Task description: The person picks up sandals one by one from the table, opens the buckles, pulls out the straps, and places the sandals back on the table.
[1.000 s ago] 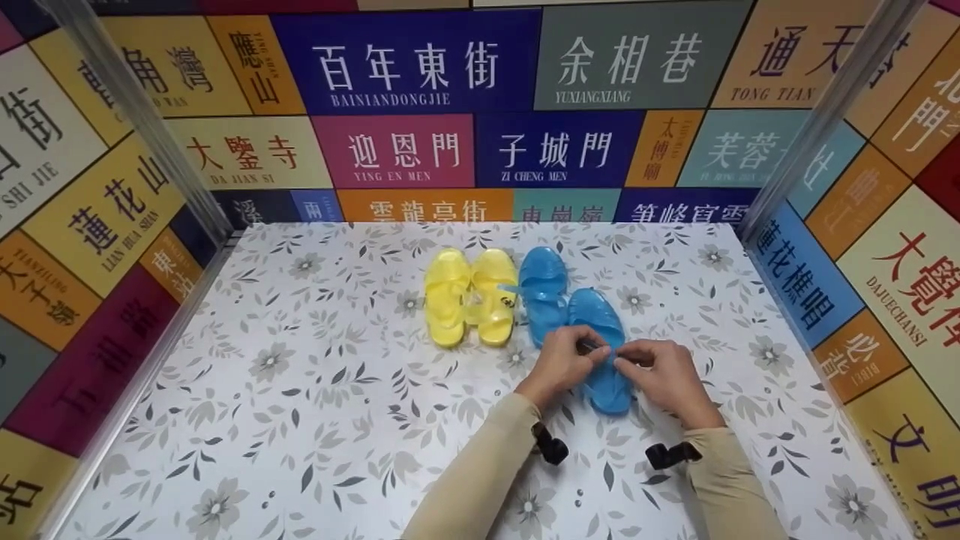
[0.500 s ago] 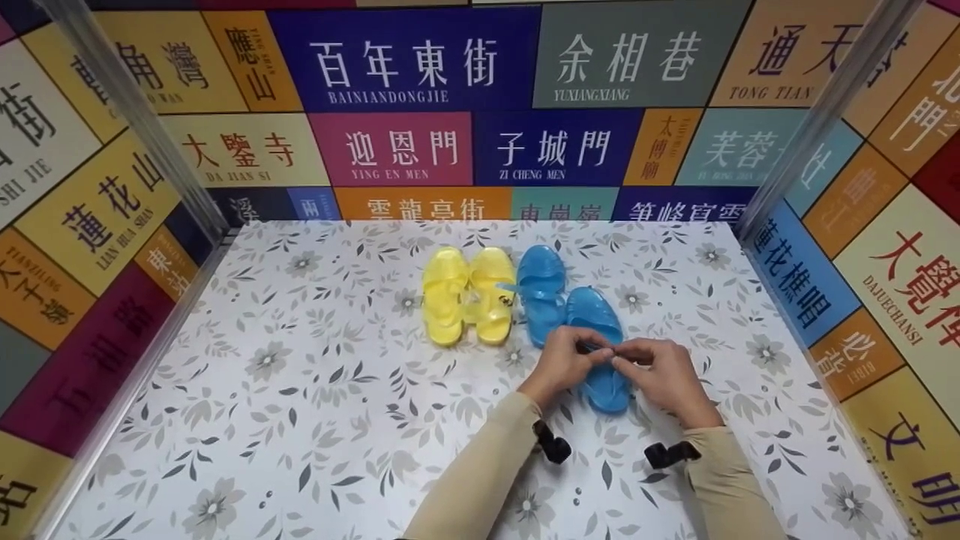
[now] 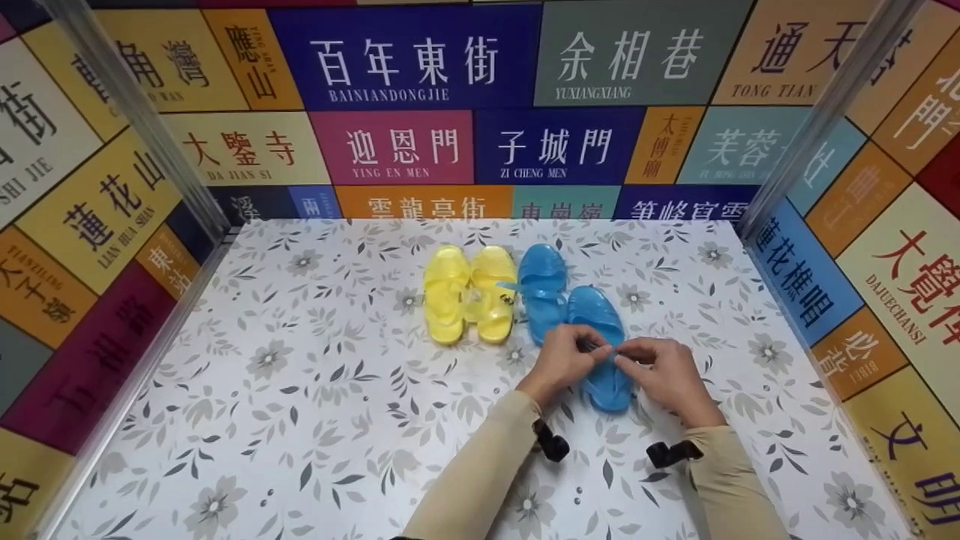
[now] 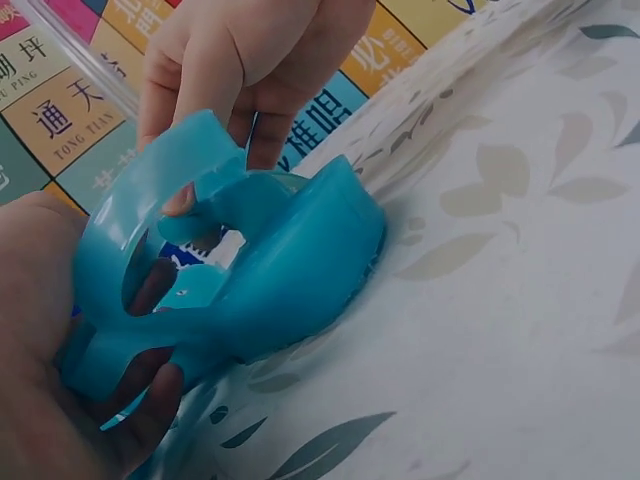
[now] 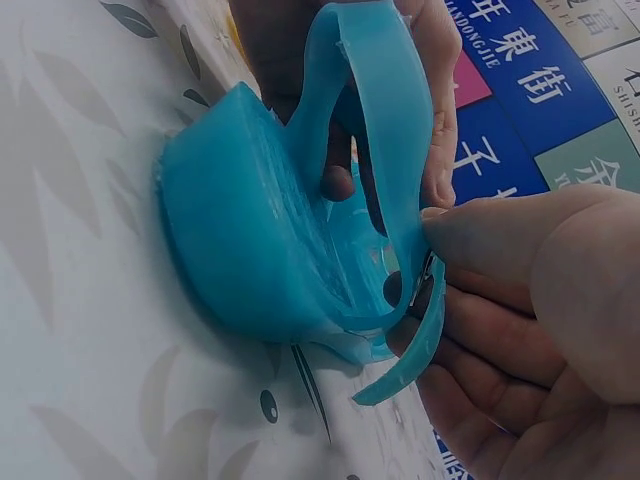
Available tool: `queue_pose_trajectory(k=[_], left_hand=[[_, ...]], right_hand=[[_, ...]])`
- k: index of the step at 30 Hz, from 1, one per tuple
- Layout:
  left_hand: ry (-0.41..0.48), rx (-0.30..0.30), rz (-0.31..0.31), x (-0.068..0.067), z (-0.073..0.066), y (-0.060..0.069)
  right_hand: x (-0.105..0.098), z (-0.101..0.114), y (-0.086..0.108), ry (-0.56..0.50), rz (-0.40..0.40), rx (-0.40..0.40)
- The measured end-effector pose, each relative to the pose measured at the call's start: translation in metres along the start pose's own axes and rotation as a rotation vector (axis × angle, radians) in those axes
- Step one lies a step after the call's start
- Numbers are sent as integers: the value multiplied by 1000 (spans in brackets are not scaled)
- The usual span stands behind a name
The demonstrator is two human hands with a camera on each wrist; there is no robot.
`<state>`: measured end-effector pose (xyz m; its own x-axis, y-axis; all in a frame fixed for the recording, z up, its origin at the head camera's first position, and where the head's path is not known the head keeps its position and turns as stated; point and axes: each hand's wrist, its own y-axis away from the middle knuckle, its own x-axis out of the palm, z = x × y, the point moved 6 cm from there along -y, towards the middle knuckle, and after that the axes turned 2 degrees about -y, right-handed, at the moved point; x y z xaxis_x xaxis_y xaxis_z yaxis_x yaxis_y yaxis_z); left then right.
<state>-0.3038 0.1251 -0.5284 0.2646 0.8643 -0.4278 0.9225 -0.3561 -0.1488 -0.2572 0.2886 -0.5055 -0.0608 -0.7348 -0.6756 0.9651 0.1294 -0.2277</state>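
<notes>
In the head view a blue jelly sandal [image 3: 606,390] lies toe-away on the table under both hands. My left hand [image 3: 564,364] grips its strap from the left side, with fingers through the strap openings in the left wrist view. My right hand [image 3: 670,375] pinches the ankle strap [image 5: 395,110] between thumb and fingers, right at a small metal buckle [image 5: 424,278]. The strap's loose tail [image 5: 405,368] hangs below those fingers in the right wrist view. The other blue sandal [image 3: 543,271] lies just to the left and farther back, its strap sticking out leftward.
Two yellow sandals, the left one [image 3: 447,268] and the right one [image 3: 493,264], stand side by side left of the blue pair. A flower-patterned cover [image 3: 300,420] lies over the table. Sign-printed panels [image 3: 405,146] wall the back and sides.
The fingertips of both hands drew together on the strap half a second ago and are slightly apart again now. All sandals stay in place.
</notes>
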Motion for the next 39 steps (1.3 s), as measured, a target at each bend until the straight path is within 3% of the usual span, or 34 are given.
queue_pose_trajectory(k=[9, 28, 39], left_hand=[[-73, 41, 53, 4, -6, -3], [-67, 68, 7, 3, -4, 2], [-89, 28, 70, 5, -6, 0]], right_hand=[[1, 0, -2, 29, 1, -15], [4, -2, 1, -18, -9, 5], [1, -2, -1, 0, -18, 11]])
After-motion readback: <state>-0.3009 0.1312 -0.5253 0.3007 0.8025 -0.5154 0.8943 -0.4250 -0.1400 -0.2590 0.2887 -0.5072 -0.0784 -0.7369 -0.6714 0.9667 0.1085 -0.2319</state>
